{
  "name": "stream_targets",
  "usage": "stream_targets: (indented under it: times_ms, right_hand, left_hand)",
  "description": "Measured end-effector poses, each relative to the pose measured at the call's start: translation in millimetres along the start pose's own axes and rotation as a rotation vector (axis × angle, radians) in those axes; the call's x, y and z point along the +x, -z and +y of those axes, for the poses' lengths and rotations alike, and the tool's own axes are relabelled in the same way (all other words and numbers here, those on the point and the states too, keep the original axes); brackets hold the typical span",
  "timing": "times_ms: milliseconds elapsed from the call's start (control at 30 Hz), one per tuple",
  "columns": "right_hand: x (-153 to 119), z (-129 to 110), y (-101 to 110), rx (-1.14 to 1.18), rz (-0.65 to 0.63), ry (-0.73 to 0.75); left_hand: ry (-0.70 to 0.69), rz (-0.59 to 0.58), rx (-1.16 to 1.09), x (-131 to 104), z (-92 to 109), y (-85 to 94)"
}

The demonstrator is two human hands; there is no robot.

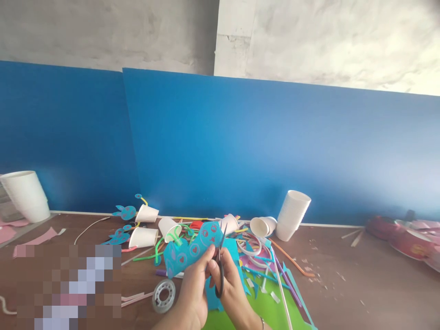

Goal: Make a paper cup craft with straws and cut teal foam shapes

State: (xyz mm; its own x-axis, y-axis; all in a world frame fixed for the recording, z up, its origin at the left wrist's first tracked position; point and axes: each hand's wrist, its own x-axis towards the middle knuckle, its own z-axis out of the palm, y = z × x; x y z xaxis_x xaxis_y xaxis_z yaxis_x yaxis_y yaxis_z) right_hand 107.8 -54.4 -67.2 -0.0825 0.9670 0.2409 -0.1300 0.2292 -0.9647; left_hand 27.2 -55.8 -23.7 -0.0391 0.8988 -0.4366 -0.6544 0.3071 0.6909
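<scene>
Near the table's middle, my left hand point(195, 289) is closed on a piece of blue paper point(184, 256) that bears drawn circles, red hearts and a face. My right hand point(231, 285) grips black-handled scissors point(220, 270), their blades pointing up and slightly parted at the right edge of the blue paper. Both hands are close together, above more blue paper point(232, 250) and a green sheet point(271, 307). Whether the blades touch the paper is too small to tell.
A tape roll point(164, 296) lies left of my hands. Behind are tipped paper cups point(143, 237), straws point(290, 259) and paper scraps. Cup stacks stand at the right point(293, 215) and far left point(27, 197). A blue partition point(275, 146) borders the table point(340, 284).
</scene>
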Motion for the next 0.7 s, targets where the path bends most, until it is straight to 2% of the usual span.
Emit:
stream_targets:
  times_ms: [167, 700]
  right_hand:
    - [0.1, 1.7, -0.1, -0.005, 0.038, -0.021]
    - [2.0, 2.2, -2.4, -0.026, 0.056, 0.011]
  left_hand:
    - [-0.048, -0.007, 0.03, 0.4, -1.1, -0.6]
    - [-0.058, 0.034, 0.017, -1.8, 1.3, -1.7]
